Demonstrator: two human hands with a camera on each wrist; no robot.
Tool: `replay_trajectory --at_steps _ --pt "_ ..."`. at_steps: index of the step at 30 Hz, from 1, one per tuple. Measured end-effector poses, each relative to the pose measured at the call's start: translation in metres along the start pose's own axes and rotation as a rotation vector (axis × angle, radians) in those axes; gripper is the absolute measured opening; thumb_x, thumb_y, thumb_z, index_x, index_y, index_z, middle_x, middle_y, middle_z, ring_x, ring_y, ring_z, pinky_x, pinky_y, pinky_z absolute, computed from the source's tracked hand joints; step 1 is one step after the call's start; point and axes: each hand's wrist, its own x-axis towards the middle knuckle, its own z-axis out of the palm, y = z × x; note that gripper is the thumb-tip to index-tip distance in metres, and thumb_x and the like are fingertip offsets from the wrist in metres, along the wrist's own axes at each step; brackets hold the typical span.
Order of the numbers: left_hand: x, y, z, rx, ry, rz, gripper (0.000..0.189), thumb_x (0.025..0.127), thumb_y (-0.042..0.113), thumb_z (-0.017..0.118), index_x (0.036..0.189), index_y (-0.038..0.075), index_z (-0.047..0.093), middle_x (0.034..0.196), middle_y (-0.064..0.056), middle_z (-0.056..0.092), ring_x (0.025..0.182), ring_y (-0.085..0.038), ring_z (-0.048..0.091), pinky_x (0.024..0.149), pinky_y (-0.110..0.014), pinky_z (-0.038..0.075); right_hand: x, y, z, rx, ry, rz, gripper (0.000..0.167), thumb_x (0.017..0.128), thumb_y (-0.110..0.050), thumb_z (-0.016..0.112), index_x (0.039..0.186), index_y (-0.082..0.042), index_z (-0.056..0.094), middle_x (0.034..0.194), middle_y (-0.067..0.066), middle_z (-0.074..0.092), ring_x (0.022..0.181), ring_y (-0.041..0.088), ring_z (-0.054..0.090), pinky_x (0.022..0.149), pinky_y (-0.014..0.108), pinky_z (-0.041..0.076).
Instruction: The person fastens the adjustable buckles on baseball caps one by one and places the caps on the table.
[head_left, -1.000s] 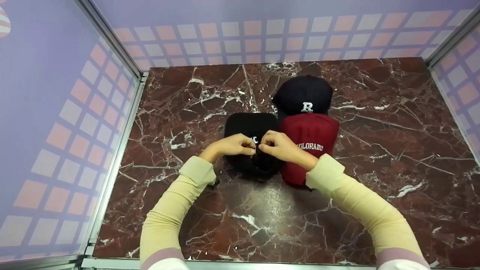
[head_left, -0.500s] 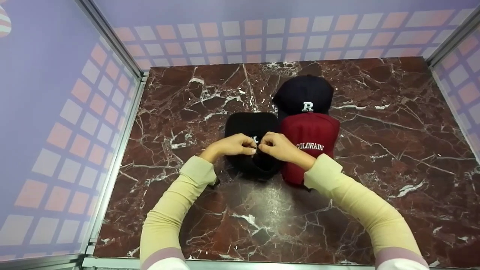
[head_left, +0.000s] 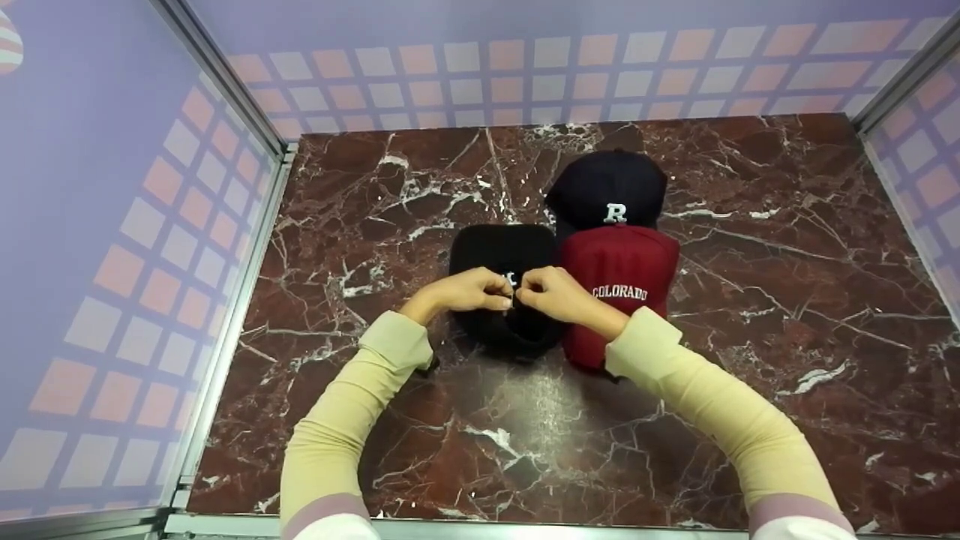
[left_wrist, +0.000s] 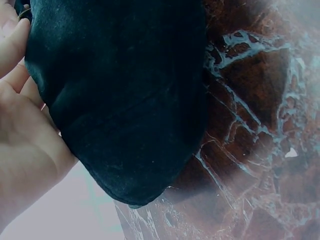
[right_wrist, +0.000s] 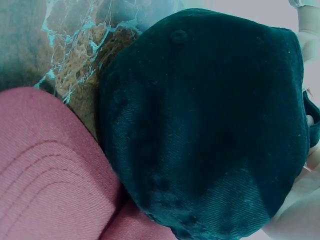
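A black baseball cap (head_left: 501, 246) with a small white mark lies on the marble table. Both hands meet over its middle, fingertips nearly touching. The left hand (head_left: 471, 289) pinches a thin part of the cap's strap between thumb and fingers; the right hand (head_left: 561, 294) does likewise from the other side. In the right wrist view, a loop of dark strap (right_wrist: 314, 117) shows beside the right hand (right_wrist: 297, 212), with the cap's rounded crown (right_wrist: 200, 125) filling the middle. The cap's brim (left_wrist: 120, 110) spans the left wrist view, near the left hand (left_wrist: 30, 135). The exact fastening is hidden by fingers.
A red cap (head_left: 622, 259) lettered "COLORADO" lies right of the black one, touching it or very near. Behind it sits a navy cap (head_left: 609, 184) with a white R. Panelled walls (head_left: 510, 82) enclose the marble table (head_left: 772, 315) at the back and sides.
The right hand and forearm have shifted very slightly leftward. Both hands keep their pinch over the black cap, and the caps have not visibly moved.
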Motion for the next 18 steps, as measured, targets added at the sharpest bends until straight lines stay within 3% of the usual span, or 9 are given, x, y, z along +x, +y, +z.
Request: replay_trajectory --at_steps 10,18 --pt "0.0015 -0.0008 0.0011 0.056 0.019 -0.005 0.020 0.085 0.017 0.057 0.087 -0.003 0.062 0.066 0.006 0.047 0.057 -0.006 0.037 0.056 -0.018 0.031 0.0005 0.0035 0.0034 0.024 -0.026 -0.024 0.021 0.082 -0.012 0.056 0.063 -0.004 0.052 0.059 -0.005 0.041 0.056 0.010 0.038 0.055 0.022 0.032" --pt "0.0024 0.0020 0.0027 0.105 0.050 -0.030 0.020 0.083 0.020 0.060 0.086 0.000 0.063 0.070 0.004 0.053 0.060 -0.006 0.040 0.057 -0.017 0.033 0.0020 0.0065 0.0042 0.034 -0.034 -0.046 0.020 0.084 -0.015 0.057 0.068 -0.003 0.056 0.063 -0.002 0.049 0.060 0.011 0.041 0.058 0.022 0.034"
